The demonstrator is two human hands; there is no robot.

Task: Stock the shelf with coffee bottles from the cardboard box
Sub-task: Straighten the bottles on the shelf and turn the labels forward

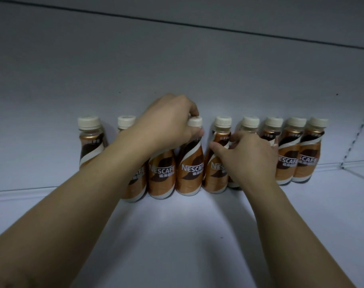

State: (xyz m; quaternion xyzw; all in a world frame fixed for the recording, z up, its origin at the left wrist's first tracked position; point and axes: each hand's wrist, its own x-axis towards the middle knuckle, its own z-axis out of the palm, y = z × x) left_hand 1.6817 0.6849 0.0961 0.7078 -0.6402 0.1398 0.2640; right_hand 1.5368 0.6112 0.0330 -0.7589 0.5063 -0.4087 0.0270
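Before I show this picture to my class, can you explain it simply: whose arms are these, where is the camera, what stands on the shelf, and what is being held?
There is no machine here. A person wears a camera on the head, so this single picture looks forward and down along their own two bare arms.

The white shelf holds a row of brown coffee bottles with cream caps, all upright, most close together. The leftmost bottle stands apart from the others.

The left hand is closed around the top of one bottle near the middle of the row. The right hand rests against the bottles just right of it, fingers curled around one that it mostly hides.

No cardboard box is visible in this view.
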